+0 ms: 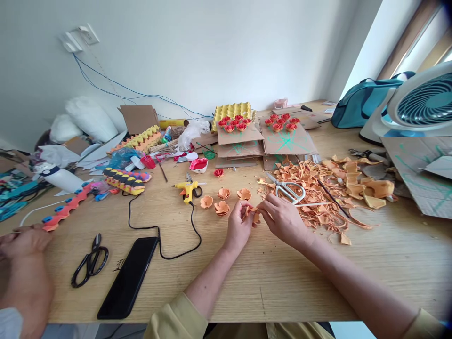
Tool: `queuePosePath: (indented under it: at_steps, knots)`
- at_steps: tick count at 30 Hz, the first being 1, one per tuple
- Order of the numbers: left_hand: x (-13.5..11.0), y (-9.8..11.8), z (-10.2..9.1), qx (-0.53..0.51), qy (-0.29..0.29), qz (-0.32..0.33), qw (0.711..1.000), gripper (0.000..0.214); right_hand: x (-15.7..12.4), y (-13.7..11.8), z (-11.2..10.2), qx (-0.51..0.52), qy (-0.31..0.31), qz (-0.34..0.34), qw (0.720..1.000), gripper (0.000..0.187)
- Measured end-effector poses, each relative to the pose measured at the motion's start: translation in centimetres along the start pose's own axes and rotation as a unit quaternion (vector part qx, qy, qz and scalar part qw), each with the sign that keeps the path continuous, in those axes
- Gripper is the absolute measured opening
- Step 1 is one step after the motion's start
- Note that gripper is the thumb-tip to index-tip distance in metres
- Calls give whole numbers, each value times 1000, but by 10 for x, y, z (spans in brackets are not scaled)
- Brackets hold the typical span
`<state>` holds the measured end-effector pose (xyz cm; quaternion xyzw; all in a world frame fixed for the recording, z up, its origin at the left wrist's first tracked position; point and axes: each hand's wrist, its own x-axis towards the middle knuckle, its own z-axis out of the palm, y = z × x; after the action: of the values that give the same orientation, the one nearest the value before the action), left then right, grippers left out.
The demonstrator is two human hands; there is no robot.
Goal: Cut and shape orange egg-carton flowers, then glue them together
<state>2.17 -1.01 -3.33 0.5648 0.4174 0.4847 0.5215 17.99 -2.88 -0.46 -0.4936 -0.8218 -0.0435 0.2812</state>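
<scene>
My left hand (pixel 239 223) is closed round an orange paper flower (pixel 256 218), which looks cut from egg-carton pulp. Across from it, my right hand (pixel 282 217) pinches the same flower's petals near its top edge. Fingers cover much of the flower. Several finished-looking orange flowers (pixel 221 207) sit just left of my hands, and a single red flower (pixel 219 173) lies beyond them. White-handled scissors (pixel 290 190) rest by my right hand on a heap of orange carton scraps (pixel 314 202).
A yellow glue gun (pixel 189 190) with a black cord stands left of the flowers. A phone (pixel 129 278) and black scissors (pixel 91 261) lie nearer. Cardboard pieces (pixel 289 141) bear red flowers. Another person's hand (pixel 26 242) holds a red carton strip (pixel 67 212). A fan (pixel 420 101) stands right.
</scene>
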Motion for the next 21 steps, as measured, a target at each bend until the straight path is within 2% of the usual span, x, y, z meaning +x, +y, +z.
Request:
queuePosePath:
  at_steps: [5,11,15,18,21]
  knots:
    - [3,-3,1,-30,-8,-13,999,31,0,1,1,0,-11,13,1000,22]
    - [4,-5,-3,-4,9,-3,1000,17,-3,2,-1,121,-15,135,983,12]
    - [2,-5,-4,39,7,30,999,31,-4,-2,1,138,-54,155,977,14]
    - [1,-8,-2,51,-15,45,998,42,-3,-5,3,122,-59,159,978,15]
    - [-1,-11,1,45,-45,52,997,44,-3,-7,3,102,-59,165,979,15]
